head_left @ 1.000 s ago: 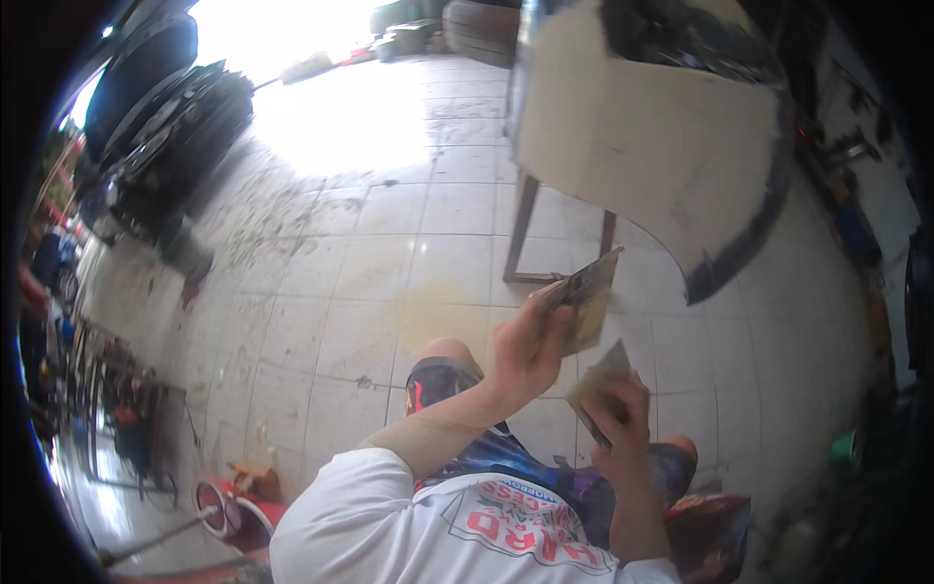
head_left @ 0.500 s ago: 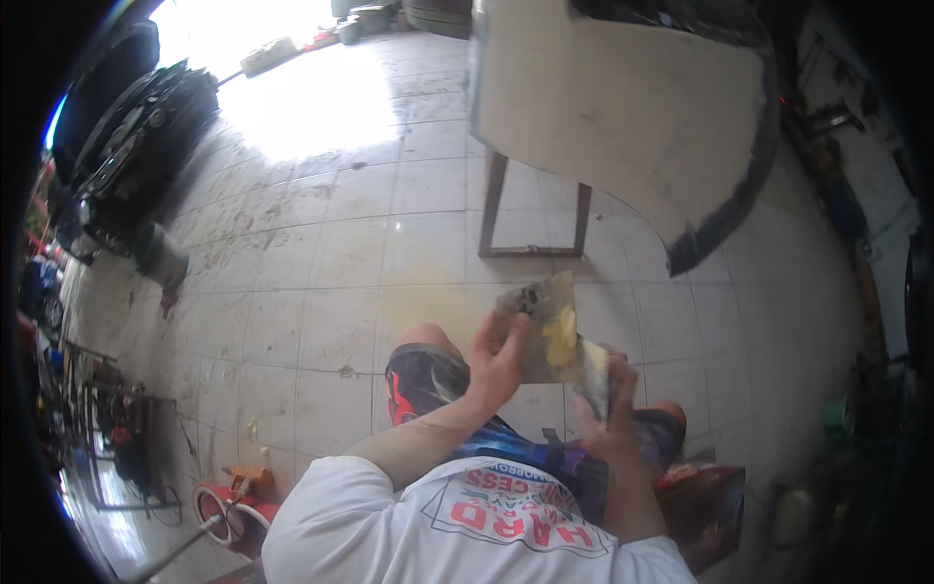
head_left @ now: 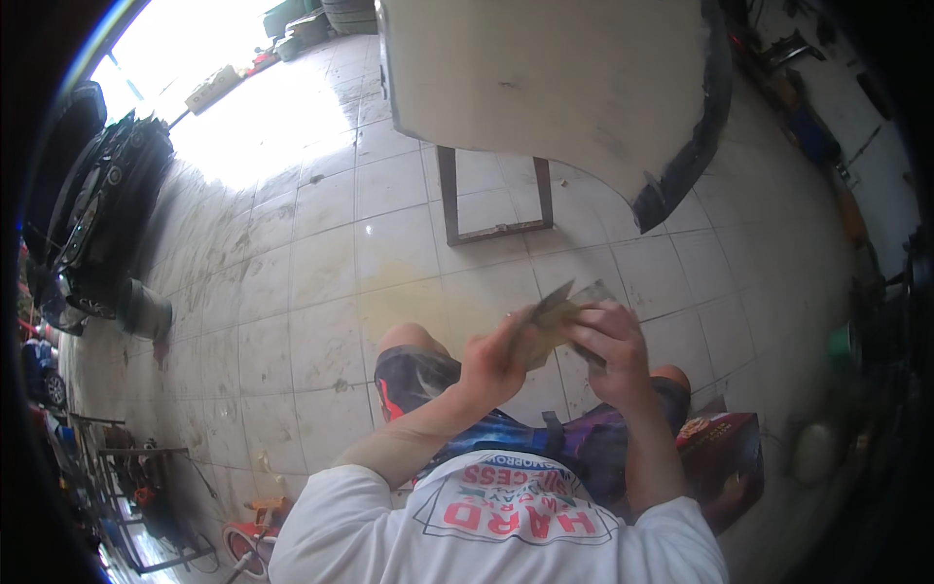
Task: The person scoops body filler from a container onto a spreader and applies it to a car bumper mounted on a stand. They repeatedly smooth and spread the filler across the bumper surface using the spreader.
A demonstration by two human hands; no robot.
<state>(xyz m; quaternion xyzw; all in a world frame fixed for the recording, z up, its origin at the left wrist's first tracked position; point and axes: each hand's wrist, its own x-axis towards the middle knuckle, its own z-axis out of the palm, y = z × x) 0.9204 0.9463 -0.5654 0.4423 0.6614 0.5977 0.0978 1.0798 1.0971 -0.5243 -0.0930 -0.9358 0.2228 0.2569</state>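
In front of my knees my hands meet, close together. My left hand [head_left: 494,366] is wrapped round a thin putty plate [head_left: 551,302], tilted on edge, its lower part hidden by the fingers. Close beside it, my right hand [head_left: 613,352] grips a flat putty spreader [head_left: 593,290] with a greyish blade. The two flat tools overlap or touch; motion blur hides which. A little dull yellow putty shows between them. Beyond the hands is a large pale, putty-coloured car body panel [head_left: 555,83] with a dark edge, resting on a dark-framed stand [head_left: 498,232].
White tiles [head_left: 311,253] with dirt marks and yellowish dust cover the floor. Dark car parts [head_left: 112,195] and a grey bucket [head_left: 146,310] stand at left. A metal rack [head_left: 146,487] is at lower left, a red box [head_left: 718,443] by my right leg.
My hands have come together, and the plate has turned from face-up to steeply tilted, so its yellow putty is mostly hidden. The spreader has moved up against it. The view has shifted right.
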